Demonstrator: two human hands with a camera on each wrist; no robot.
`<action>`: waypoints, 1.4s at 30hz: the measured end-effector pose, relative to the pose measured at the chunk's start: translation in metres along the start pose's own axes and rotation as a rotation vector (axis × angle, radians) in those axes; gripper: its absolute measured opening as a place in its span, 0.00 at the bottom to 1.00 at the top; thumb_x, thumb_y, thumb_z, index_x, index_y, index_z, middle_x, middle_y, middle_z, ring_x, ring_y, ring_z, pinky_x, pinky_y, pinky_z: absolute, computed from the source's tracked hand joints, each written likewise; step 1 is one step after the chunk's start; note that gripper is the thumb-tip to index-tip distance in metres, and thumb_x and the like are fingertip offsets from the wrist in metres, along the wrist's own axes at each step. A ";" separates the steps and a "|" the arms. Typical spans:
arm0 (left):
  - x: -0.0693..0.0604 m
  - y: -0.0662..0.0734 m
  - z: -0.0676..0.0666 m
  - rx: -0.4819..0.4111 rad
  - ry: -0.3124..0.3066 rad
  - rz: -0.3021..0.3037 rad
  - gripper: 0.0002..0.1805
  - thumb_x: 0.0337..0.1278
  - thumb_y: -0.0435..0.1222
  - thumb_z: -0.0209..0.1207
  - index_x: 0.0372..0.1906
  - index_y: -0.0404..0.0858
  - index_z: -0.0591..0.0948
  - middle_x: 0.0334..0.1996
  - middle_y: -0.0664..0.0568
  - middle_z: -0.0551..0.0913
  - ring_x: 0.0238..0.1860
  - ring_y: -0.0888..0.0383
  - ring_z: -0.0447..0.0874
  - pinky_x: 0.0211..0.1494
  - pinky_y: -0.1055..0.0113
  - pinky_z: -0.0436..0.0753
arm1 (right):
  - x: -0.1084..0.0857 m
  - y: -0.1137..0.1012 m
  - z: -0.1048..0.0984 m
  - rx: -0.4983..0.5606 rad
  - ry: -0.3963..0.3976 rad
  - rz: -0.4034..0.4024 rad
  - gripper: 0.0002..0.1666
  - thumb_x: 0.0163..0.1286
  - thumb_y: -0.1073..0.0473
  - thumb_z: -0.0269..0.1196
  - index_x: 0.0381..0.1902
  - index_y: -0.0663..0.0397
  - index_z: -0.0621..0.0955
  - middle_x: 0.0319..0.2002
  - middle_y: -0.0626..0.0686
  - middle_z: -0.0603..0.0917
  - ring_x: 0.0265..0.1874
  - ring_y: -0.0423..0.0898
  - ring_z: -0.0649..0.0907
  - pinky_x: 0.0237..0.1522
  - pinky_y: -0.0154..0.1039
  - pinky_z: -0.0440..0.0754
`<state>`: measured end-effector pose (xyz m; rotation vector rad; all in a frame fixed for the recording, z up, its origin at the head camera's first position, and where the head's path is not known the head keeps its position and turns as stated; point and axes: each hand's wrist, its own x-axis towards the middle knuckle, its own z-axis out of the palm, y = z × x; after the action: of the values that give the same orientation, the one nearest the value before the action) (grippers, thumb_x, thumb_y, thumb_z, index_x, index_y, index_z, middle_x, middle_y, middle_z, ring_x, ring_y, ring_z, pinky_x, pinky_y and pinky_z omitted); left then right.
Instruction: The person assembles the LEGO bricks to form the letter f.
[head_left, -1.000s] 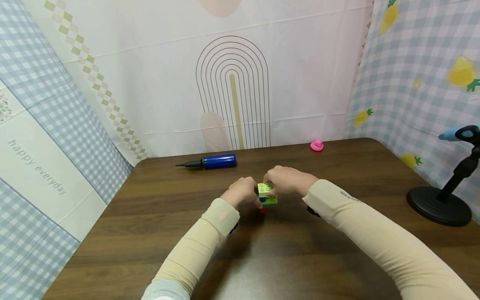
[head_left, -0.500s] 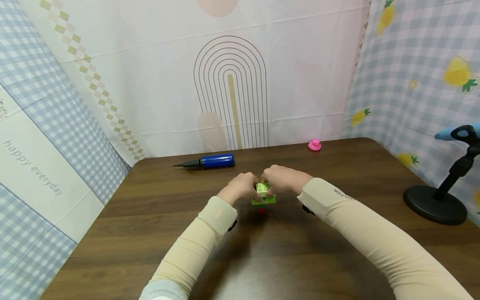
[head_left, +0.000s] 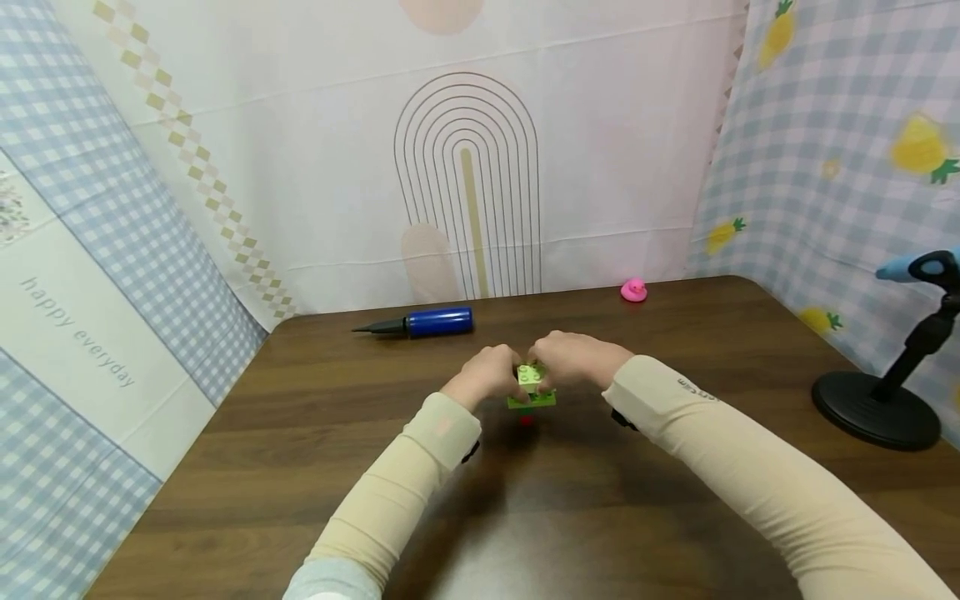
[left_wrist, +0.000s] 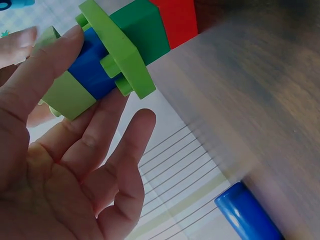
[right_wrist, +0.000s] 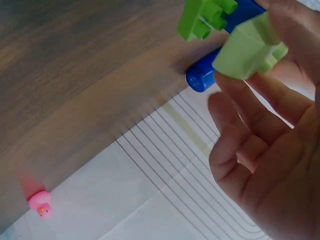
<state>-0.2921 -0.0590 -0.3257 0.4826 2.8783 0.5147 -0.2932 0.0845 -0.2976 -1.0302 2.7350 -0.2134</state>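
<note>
A small upright stack of toy building bricks stands on the table between my hands. Lowest is a red brick, then a dark green brick, a wider light green plate, a blue brick and a pale green brick on top. My left hand pinches the blue brick from the left, its thumb across the near side and fingers behind. From the right, my right hand pinches the pale green top brick between thumb and fingers. Its thumb contact is partly cut off in the right wrist view.
A blue hand pump with a black nozzle lies near the table's back edge. Farther right sits a pink toy duck. A black stand with a round base is at the right side. Patterned cloth hangs behind the brown table.
My left hand has shifted slightly up and right on the stack, its thumb now covering the blue brick in the head view. The plate's left side has come into sight. My right hand keeps its hold.
</note>
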 end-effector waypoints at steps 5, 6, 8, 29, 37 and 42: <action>0.000 0.002 0.001 0.031 0.009 -0.005 0.16 0.27 0.43 0.70 0.28 0.43 0.79 0.21 0.57 0.75 0.24 0.59 0.71 0.24 0.65 0.69 | -0.010 0.003 -0.008 0.031 0.006 0.012 0.24 0.51 0.55 0.65 0.45 0.60 0.76 0.39 0.50 0.78 0.33 0.43 0.74 0.35 0.38 0.72; -0.001 0.002 0.001 0.029 0.009 -0.005 0.17 0.27 0.43 0.70 0.29 0.43 0.79 0.22 0.57 0.76 0.24 0.59 0.72 0.25 0.65 0.69 | -0.013 0.004 -0.011 0.035 0.008 0.024 0.25 0.51 0.55 0.64 0.47 0.61 0.75 0.42 0.52 0.78 0.37 0.45 0.75 0.38 0.40 0.72; -0.002 0.002 0.001 0.031 0.006 -0.003 0.22 0.26 0.44 0.71 0.34 0.42 0.79 0.23 0.57 0.76 0.26 0.59 0.72 0.26 0.64 0.70 | -0.019 0.007 -0.016 0.033 0.017 0.041 0.29 0.52 0.53 0.63 0.50 0.64 0.73 0.47 0.56 0.76 0.44 0.49 0.74 0.44 0.44 0.71; -0.037 -0.033 -0.068 -0.041 0.058 -0.074 0.46 0.34 0.52 0.66 0.62 0.41 0.61 0.61 0.47 0.61 0.60 0.50 0.56 0.56 0.56 0.60 | -0.082 0.049 -0.067 -0.031 0.237 0.383 0.62 0.44 0.21 0.46 0.65 0.57 0.51 0.63 0.66 0.49 0.59 0.67 0.49 0.45 0.70 0.47; -0.043 -0.040 -0.082 -0.038 0.118 -0.073 0.46 0.37 0.54 0.63 0.63 0.38 0.58 0.61 0.43 0.58 0.61 0.48 0.53 0.58 0.54 0.58 | -0.091 0.049 -0.073 -0.010 0.229 0.425 0.63 0.43 0.19 0.45 0.66 0.55 0.48 0.64 0.66 0.43 0.59 0.68 0.44 0.43 0.72 0.41; -0.042 -0.035 -0.076 -0.034 0.125 -0.054 0.44 0.40 0.54 0.62 0.63 0.39 0.59 0.60 0.43 0.61 0.60 0.48 0.56 0.57 0.55 0.59 | -0.092 0.050 -0.069 -0.005 0.229 0.422 0.63 0.43 0.19 0.45 0.66 0.56 0.50 0.64 0.67 0.44 0.59 0.68 0.44 0.43 0.73 0.41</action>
<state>-0.2800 -0.1279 -0.2633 0.3789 2.9860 0.6050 -0.2743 0.1866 -0.2278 -0.4295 3.0774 -0.2680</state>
